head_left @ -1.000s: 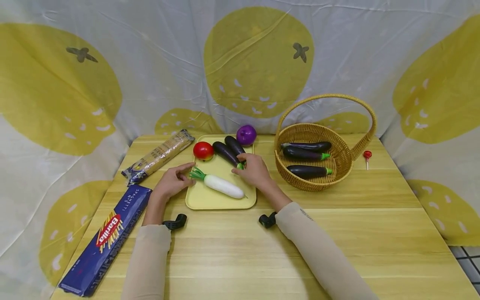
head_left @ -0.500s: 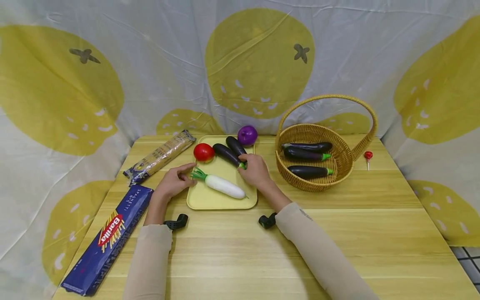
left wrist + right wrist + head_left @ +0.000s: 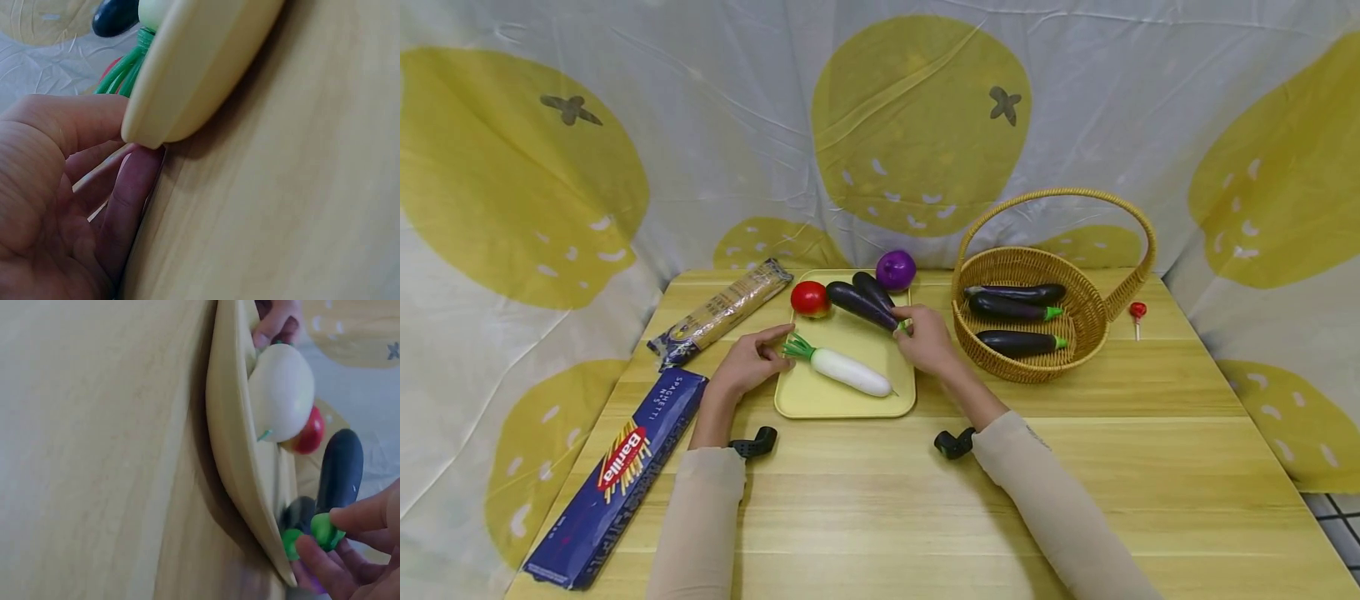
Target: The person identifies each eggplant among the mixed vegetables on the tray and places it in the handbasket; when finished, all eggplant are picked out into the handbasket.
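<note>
Listing our holdings: right hand (image 3: 927,340), pinching an eggplant (image 3: 859,303) by its green end over the tray (image 3: 801,399); left hand (image 3: 748,362), nipping the tray's rim. Possible hazard: end-only grip, eggplant swivelling loose.

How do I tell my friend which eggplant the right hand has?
On the wooden table, find the yellow tray. Toward its back, look beside the red fruit. The held eggplant, its green end pinched in the right hand, is nearer that fruit than the other eggplant.
</note>
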`<act>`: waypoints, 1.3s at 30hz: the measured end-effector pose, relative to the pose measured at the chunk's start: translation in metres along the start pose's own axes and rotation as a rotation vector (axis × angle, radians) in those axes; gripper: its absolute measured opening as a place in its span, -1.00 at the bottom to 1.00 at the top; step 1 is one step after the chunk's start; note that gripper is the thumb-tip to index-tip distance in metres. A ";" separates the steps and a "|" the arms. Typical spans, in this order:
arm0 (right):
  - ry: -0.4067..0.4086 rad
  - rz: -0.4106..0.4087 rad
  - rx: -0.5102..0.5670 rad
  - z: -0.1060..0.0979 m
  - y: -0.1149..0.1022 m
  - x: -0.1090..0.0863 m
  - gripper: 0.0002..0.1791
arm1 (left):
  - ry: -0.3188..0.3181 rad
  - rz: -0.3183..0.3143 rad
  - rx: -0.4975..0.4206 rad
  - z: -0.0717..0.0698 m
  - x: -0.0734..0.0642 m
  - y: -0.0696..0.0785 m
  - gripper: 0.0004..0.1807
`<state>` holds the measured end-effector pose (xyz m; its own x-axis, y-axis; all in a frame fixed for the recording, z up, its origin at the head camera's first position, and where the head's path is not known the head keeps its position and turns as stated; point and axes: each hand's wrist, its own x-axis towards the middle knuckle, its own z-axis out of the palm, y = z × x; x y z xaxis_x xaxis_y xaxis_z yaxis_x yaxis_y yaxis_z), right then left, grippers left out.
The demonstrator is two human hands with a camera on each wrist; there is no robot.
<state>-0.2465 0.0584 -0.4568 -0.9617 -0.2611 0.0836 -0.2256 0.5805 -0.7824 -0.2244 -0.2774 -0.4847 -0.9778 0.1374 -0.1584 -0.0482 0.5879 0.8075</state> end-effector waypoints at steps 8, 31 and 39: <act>-0.050 -0.023 -0.041 -0.029 -0.010 -0.020 -0.52 | -0.005 -0.007 -0.008 -0.001 -0.001 0.000 -0.24; 0.064 -0.061 -0.105 -0.136 0.017 -0.076 -0.55 | -0.012 -0.013 -0.009 0.001 -0.001 0.002 -0.24; 0.115 -0.007 -0.188 -0.178 0.050 -0.089 -0.57 | -0.004 -0.014 -0.021 0.001 -0.002 0.003 -0.25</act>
<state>-0.2005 0.2482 -0.3936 -0.9691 -0.1823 0.1664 -0.2468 0.7154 -0.6537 -0.2224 -0.2755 -0.4826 -0.9761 0.1327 -0.1721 -0.0662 0.5728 0.8170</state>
